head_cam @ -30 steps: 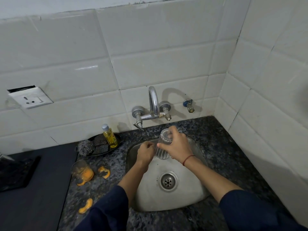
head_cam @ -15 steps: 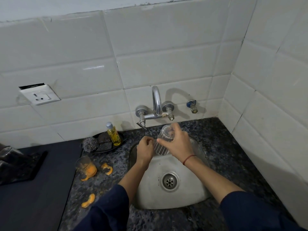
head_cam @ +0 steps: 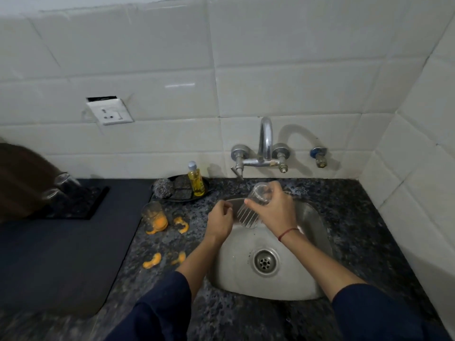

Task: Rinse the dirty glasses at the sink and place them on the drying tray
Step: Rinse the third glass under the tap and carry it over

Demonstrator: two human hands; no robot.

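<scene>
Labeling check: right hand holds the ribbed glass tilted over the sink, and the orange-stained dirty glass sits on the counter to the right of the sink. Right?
Wrong side. The head view shows the orange-stained glass on the counter left of the sink, near the peel scraps. The rest holds: the right hand holds the ribbed glass tilted over the sink.

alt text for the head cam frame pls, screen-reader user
A person's right hand holds a clear ribbed glass tilted over a steel sink, the left hand loosely curled beside it, below a wall tap. On the speckled counter to the left stand a dirty glass with orange residue, peel scraps and a yellow soap bottle.
</scene>
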